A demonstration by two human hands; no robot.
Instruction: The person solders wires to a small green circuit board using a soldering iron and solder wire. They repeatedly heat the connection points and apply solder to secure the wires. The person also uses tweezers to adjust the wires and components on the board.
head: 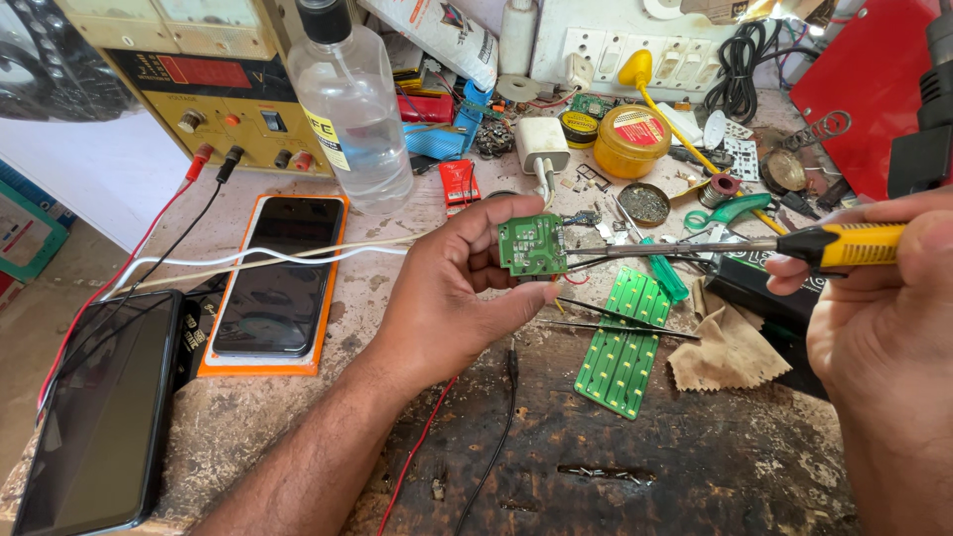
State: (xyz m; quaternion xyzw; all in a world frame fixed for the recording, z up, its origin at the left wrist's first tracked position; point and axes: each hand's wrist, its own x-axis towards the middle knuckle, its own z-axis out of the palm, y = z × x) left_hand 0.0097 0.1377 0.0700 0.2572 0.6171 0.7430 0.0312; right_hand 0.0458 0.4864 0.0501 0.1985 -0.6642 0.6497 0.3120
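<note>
Left hand (447, 293): fingers pinch a small green circuit board (532, 244).
Right hand (884, 328): fingers grip a yellow-handled soldering iron (754, 248), tip at board edge.
Risk: a slipped tip could burn the fingertips.

phones (268, 278) left | led board (623, 342) right of circuit board (531, 244) | bottle (352, 109) behind

My head camera looks steeply down and forward, close over the workbench (695, 467). My hands sit near mid-frame. It is the only view.
</note>
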